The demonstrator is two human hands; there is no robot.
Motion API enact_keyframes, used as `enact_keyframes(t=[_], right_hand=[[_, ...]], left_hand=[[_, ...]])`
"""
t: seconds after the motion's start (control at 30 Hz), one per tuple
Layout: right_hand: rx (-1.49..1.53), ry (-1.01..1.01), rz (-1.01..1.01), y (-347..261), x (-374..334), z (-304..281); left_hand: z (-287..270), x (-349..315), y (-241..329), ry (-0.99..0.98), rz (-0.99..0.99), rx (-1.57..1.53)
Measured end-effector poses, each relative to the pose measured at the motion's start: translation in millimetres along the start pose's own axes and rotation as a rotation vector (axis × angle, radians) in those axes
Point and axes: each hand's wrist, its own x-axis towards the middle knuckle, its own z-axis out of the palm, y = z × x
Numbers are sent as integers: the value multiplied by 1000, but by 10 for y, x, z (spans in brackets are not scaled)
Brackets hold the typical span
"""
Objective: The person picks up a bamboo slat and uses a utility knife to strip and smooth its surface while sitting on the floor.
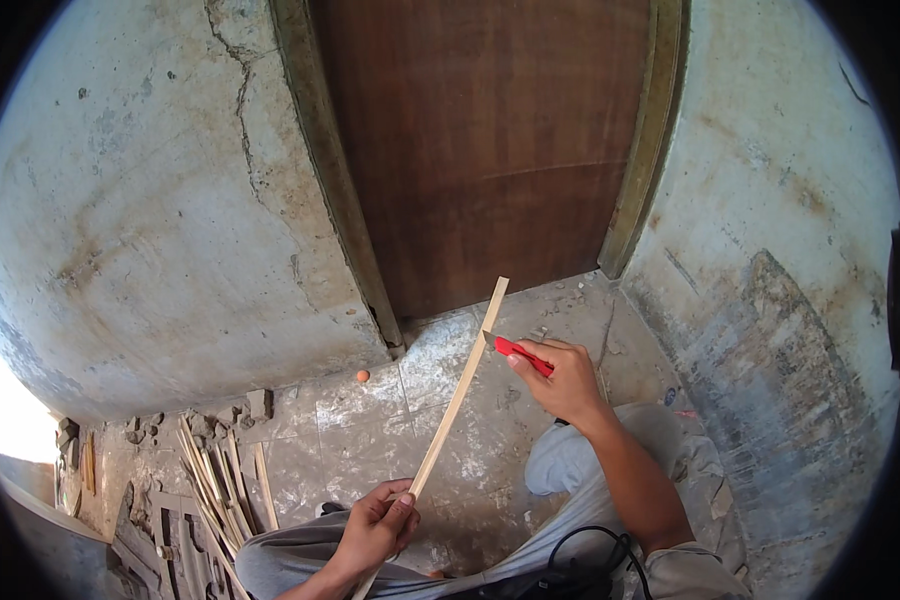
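Observation:
A long, narrow, pale strip of wood or bamboo [453, 412] slants up and away from my lap toward the door. My left hand [380, 525] grips it near its lower end, thumb on top, and the strip's tail runs on below that hand. In my right hand [560, 380] is a red utility knife [526, 356], fingers wrapped round its handle. The knife's short blade [488, 338] meets the strip's right edge a little below the far tip. Whether the blade cuts into the strip, I cannot tell.
Several similar strips [215, 480] lie bundled on the floor to my left, beside rubble [205, 425] along the wall. A small orange ball-like thing [363, 376] rests near the door frame. A brown door [480, 150] stands ahead. Dark cable [610, 535] loops over my lap.

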Motion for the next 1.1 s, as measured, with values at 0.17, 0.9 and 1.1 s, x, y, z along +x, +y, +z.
enact_keyframes(t=[0.17,0.9,1.1], right_hand=[[-12,-18,33,-6,41,-53],[-223,19,174,171,219,44],[-236,-54,275,226,252,120]], left_hand=[[-28,-4,-10,-7,-21,29],[12,-24,-21,77,15,38],[26,-20,10,117,-42,30]])
